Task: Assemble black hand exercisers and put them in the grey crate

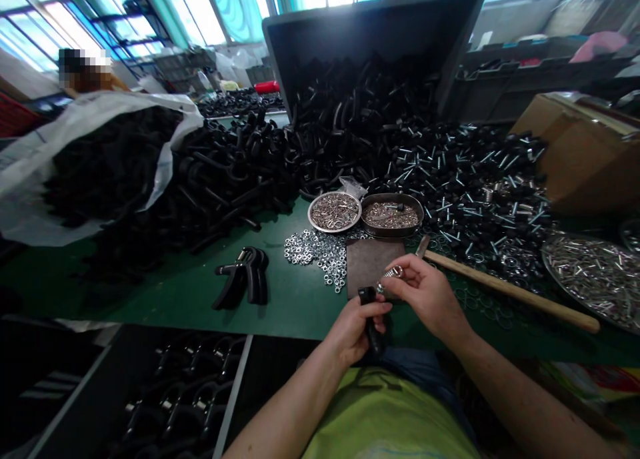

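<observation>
My left hand [357,329] is closed round a black plastic handle [373,332], held upright at the near edge of the green table. Between the thumb and fingers of my right hand [425,292] is a small metal coil spring [394,272], just above the top of the handle. Another small metal piece shows near my left fingertips, too small to make out. Behind my hands lies a dark square plate [373,262]. Loose metal nuts [320,255] are spread beside it. Two assembled black clamp-like pieces [247,275] rest on the table to the left.
A hammer [510,289] lies at the right, near a wide dish of metal pins [595,279]. Two small bowls [335,212] hold metal parts. Heaps of black parts [235,159], a tipped bin [370,32] and a cardboard box [580,152] stand behind. A crate [235,372] sits below.
</observation>
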`<action>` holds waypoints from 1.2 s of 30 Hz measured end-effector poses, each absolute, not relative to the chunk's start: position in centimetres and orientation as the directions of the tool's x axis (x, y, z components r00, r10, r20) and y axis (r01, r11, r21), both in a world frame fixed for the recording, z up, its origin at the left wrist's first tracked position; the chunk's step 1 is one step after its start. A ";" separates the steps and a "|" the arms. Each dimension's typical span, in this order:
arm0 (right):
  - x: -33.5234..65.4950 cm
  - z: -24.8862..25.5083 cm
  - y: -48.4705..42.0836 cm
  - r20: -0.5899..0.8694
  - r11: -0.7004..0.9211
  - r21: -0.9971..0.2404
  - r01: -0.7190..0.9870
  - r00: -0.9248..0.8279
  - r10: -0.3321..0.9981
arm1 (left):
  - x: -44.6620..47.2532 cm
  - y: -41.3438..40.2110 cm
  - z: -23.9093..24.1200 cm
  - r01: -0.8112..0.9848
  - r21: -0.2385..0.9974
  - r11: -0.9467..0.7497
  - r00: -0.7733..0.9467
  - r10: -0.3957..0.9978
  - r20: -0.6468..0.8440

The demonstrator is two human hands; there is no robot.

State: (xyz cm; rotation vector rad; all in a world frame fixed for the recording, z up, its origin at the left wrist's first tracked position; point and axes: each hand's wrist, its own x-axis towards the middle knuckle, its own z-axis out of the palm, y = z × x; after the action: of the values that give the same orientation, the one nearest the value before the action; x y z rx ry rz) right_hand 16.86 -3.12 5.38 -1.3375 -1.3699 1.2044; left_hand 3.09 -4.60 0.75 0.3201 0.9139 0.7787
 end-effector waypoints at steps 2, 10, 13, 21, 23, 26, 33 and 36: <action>16.5 5.2 -3.4 -0.033 -0.018 -0.975 0.222 -0.066 0.997 | 3.4 -4.5 1.1 -0.468 0.567 0.678 0.384 0.733 -0.561; 16.5 4.2 -4.0 0.060 0.070 -0.882 0.466 -0.037 0.998 | 3.5 -4.4 1.5 -0.384 0.674 0.631 0.385 0.773 -0.504; 16.7 4.0 -4.2 0.079 0.074 -0.887 0.455 -0.008 0.997 | 3.7 -4.5 1.8 -0.272 0.760 0.590 0.335 0.799 -0.500; 17.4 2.5 -3.7 -0.012 -0.021 -0.910 0.413 0.024 1.000 | 4.7 -5.1 1.6 -0.033 0.888 0.459 0.273 0.859 -0.434; 19.3 1.8 -3.0 -0.034 -0.018 -0.882 0.472 -0.025 0.999 | 4.2 -5.2 1.6 -0.141 0.841 0.523 0.337 0.824 -0.456; 23.1 0.4 -1.9 0.113 0.021 -0.640 0.768 0.068 0.991 | 2.8 -4.7 1.6 -0.320 0.740 0.591 0.393 0.794 -0.464; 26.2 -0.9 -1.1 0.186 -0.015 -0.373 0.928 0.091 0.978 | 1.4 -3.6 1.2 -0.265 0.779 0.569 0.316 0.814 -0.487; 24.0 0.9 -1.8 0.133 0.087 -0.746 0.660 0.020 0.991 | 2.1 -3.7 1.1 -0.275 0.750 0.602 0.326 0.792 -0.516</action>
State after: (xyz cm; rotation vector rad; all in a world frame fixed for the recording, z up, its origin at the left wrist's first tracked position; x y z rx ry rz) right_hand 23.98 -1.76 0.86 -1.6414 -1.7088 0.6392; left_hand 2.08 -3.74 1.07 0.6051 1.0085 0.7569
